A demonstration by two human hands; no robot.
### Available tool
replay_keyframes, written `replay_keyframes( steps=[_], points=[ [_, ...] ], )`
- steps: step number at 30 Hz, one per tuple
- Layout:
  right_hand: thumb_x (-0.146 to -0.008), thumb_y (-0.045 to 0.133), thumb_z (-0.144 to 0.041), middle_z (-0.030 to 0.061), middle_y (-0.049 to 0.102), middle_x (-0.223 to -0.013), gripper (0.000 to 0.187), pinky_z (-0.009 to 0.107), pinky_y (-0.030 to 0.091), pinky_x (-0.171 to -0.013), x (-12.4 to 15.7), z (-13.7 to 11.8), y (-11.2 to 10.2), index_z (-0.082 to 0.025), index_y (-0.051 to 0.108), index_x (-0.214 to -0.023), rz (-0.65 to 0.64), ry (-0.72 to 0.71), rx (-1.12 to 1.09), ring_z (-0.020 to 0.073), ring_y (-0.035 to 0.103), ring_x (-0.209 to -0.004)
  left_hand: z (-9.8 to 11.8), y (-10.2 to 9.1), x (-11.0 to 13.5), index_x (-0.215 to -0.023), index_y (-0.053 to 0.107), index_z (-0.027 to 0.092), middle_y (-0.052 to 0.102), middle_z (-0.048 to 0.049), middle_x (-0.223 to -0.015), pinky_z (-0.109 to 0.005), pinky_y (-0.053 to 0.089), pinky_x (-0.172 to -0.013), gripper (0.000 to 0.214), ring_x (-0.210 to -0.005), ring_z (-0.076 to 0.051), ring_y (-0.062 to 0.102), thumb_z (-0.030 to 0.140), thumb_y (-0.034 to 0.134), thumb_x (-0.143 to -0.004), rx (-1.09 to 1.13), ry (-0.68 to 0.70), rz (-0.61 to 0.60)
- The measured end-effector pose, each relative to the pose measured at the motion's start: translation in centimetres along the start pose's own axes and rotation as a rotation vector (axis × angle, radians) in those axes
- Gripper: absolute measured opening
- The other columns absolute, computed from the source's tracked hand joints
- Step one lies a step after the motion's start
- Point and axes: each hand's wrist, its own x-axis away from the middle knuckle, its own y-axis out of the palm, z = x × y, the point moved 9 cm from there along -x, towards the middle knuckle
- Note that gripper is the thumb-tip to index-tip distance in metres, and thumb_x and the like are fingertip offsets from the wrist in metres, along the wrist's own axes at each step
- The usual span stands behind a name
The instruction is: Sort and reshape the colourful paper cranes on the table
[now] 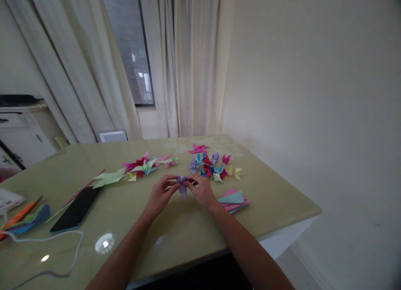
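Between my two hands, just above the table, is a small purple origami piece with a pointed part hanging down. My left hand pinches its left side with thumb and fingers. On its other side my right hand grips it in the same way. Right behind the hands sits a cluster of small folded paper pieces in red, blue, purple and yellow. Beside my right wrist lies a stack of pink and light blue folded papers.
More folded paper in pink and green lies at the back left, near a large pale green paper shape. A black phone, a white cable and colourful papers are at the left. A wall borders the right.
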Motion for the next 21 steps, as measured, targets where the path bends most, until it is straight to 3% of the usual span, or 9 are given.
replay_keyframes(
  steps=[9, 15, 21],
  points=[
    [-0.096, 0.068, -0.041, 0.0046, 0.078, -0.092, 0.021, 0.03, 0.058, -0.075, -0.1, 0.4, -0.2, -0.022, 0.078, -0.098, 0.024, 0.039, -0.029, 0.0196, 0.073, -0.081, -0.6, -0.5, -0.1, -0.111, 0.067, 0.021, 0.067, -0.0107, -0.13, -0.043, 0.064, -0.092, 0.045, -0.102, -0.023, 0.076, 0.059, 0.072, -0.089, 0.02, 0.026, 0.067],
    [-0.093, 0.069, -0.042, 0.0051, 0.078, -0.089, 0.021, 0.033, 0.061, -0.077, -0.4, 1.6, -0.3, -0.021, 0.073, -0.096, 0.046, 0.106, -0.203, 0.0208, 0.075, -0.08, -1.3, -0.2, -0.1, -0.105, 0.06, 0.022, 0.075, -0.0039, -0.097, -0.047, 0.064, -0.094, 0.046, -0.094, -0.023, 0.077, 0.061, 0.074, -0.086, 0.103, -0.036, 0.051],
    [-0.087, 0.074, -0.047, 0.0047, 0.077, -0.09, 0.027, 0.037, 0.065, -0.08, -0.5, 3.2, 0.5, -0.022, 0.067, -0.093, 0.011, 0.205, -0.372, 0.0227, 0.077, -0.083, -0.6, -0.1, 0.0, -0.093, 0.068, 0.019, 0.073, -0.0029, -0.09, -0.038, 0.064, -0.084, 0.038, -0.088, -0.02, 0.073, 0.055, 0.078, -0.085, 0.063, -0.009, 0.02]
  ],
)
